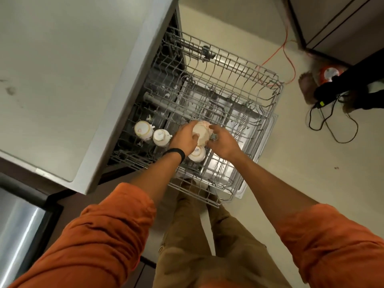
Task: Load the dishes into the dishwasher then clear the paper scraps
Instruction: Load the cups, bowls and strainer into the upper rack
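The grey wire upper rack (270, 96) of the dishwasher is pulled out over the floor. Three white cups stand upside down in its near left part: one (142, 129), a second (160, 137), and a third (197, 153) just below my hands. My left hand (184, 139) and my right hand (223, 142) both hold a cream cup (202, 130) tipped on its side above the rack. A black band circles my left wrist. No paper scraps are in view.
A pale countertop (62, 80) overhangs the dishwasher on the left. An orange cord (287, 48), black cables (332, 125) and an orange-and-white object (329, 74) lie on the floor to the right. A steel appliance (18, 225) sits at lower left.
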`<state>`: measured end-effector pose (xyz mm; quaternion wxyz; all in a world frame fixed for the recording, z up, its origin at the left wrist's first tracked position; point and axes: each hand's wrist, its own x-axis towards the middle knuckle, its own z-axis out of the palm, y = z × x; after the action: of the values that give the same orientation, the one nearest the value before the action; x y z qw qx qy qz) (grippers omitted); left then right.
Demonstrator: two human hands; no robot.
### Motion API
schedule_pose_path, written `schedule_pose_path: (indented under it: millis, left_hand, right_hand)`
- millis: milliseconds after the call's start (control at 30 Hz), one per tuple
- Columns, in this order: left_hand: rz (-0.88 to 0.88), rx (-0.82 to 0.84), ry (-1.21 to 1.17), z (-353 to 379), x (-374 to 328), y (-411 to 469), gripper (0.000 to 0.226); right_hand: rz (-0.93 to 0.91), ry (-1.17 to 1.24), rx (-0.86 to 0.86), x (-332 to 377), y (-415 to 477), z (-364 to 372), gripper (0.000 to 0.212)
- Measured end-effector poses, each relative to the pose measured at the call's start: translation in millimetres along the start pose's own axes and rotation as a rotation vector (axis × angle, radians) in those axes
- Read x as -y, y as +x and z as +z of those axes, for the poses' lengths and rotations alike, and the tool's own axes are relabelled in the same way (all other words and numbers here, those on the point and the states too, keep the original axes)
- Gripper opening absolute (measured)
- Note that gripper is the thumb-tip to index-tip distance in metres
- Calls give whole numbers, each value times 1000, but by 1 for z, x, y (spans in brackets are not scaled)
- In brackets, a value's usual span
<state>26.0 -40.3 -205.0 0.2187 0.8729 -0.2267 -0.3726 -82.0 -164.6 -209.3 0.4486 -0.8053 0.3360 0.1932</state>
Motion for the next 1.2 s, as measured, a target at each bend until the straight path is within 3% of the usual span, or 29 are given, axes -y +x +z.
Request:
schedule_pose_path:
  millis: [333,500,633,833,1200]
  left_hand:
    - [67,-203,79,-46,-47,-85,46]
    - [70,-353,51,-81,-45,-124,41]
    - [59,-451,62,-112,-33,-156,38]
    - [39,-618,13,-165,14,-208,36]
    - [-68,-866,-53,-248,158,-327,33]
  right_hand:
    - [-255,-31,-13,65,-60,-49,52]
    - [-447,-84,-33,112,-88,-64,42]
    - [-497,-134,2,149,-102,-59,42]
    - [-633,-171,37,218,-119,-15,44]
    - [-819,-161,110,360,-169,133,46]
